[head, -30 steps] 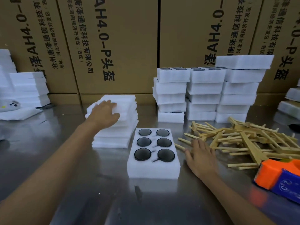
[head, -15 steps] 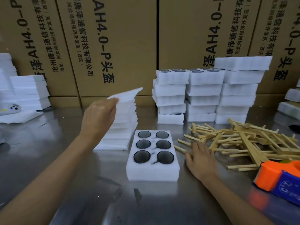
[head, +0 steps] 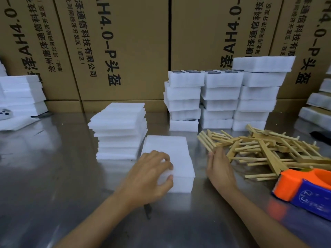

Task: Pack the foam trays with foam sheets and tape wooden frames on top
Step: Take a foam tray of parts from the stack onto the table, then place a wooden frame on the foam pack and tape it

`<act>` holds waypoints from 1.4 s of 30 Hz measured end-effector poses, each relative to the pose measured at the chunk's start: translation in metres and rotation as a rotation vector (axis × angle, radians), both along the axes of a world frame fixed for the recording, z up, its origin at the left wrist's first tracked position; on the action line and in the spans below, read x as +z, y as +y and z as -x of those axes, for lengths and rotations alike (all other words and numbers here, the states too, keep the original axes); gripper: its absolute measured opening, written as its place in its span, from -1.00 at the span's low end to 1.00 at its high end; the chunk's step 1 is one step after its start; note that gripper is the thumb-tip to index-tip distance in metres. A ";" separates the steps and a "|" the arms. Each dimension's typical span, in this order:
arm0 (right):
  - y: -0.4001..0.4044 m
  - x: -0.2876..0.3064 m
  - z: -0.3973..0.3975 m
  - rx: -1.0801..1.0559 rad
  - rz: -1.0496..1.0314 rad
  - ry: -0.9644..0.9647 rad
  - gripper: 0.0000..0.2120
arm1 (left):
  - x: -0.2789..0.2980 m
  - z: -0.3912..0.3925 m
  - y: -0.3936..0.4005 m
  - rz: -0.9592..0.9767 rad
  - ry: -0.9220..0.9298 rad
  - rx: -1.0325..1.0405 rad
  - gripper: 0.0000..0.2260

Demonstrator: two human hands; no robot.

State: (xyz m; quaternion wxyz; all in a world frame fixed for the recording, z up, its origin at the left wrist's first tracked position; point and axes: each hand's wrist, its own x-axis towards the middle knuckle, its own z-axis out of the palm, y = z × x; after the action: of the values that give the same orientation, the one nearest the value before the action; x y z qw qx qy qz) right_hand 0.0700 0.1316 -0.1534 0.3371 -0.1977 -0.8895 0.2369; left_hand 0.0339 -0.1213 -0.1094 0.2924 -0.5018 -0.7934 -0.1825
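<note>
The left hand (head: 152, 176) is laid on the near left corner of the foam sheet (head: 172, 154), fingers curled loosely with the fingertips (head: 169, 166) pressed on the white surface; nothing is gripped. The sheet lies flat on the foam tray (head: 180, 186), covering its top completely, and the tray stands on the steel table (head: 53, 176) in the middle foreground.

The right hand (head: 219, 169) is held on edge just beside the tray's right side, fingers extended and close together, palm turned toward the tray. Whether it touches the tray cannot be told. Its fingertips reach the nearest wooden frame (head: 207, 140) of a loose pile of wooden frames (head: 268, 151); no grasp is seen.

A stack of foam sheets (head: 120, 129) stands just left of the tray. Stacks of foam trays (head: 220, 97) stand behind, against cardboard cartons (head: 125, 42).

An orange and blue tape dispenser (head: 304, 188) rests at the right edge; a round "C Z" mark is seen on its blue side, the smaller print being illegible. On the cartons, "AH4.0-P头盔" is printed in large black characters, with "通信科技有限公司" and "(西区)" in smaller print beside it.
</note>
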 end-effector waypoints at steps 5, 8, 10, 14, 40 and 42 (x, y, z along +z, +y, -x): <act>0.000 0.019 -0.008 0.027 0.343 0.310 -0.82 | -0.007 0.019 -0.012 -0.473 -0.595 0.328 -0.85; -0.014 0.048 -0.008 0.145 0.580 0.433 -0.79 | -0.013 0.026 -0.009 -0.577 -1.245 0.295 -0.72; -0.026 0.072 -0.004 0.264 0.742 0.435 -0.79 | -0.020 0.028 -0.007 -0.649 -1.459 0.172 -0.67; -0.054 0.105 0.002 0.397 1.250 0.241 -0.87 | -0.023 0.028 -0.002 -0.723 -1.498 0.120 -0.71; -0.049 0.087 -0.029 0.488 0.650 -0.505 -0.65 | 0.038 0.055 0.038 -0.460 -1.004 0.270 -0.77; -0.050 0.085 -0.029 0.493 0.669 -0.482 -0.71 | 0.044 0.062 0.046 -0.471 -1.044 0.305 -0.75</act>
State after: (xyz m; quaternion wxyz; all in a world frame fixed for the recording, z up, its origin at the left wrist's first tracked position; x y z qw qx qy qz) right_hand 0.0989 0.0819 -0.0683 -0.0272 -0.1276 -0.8376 0.5304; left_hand -0.0281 -0.0748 -0.0656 -0.0103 -0.1475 -0.8333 -0.5326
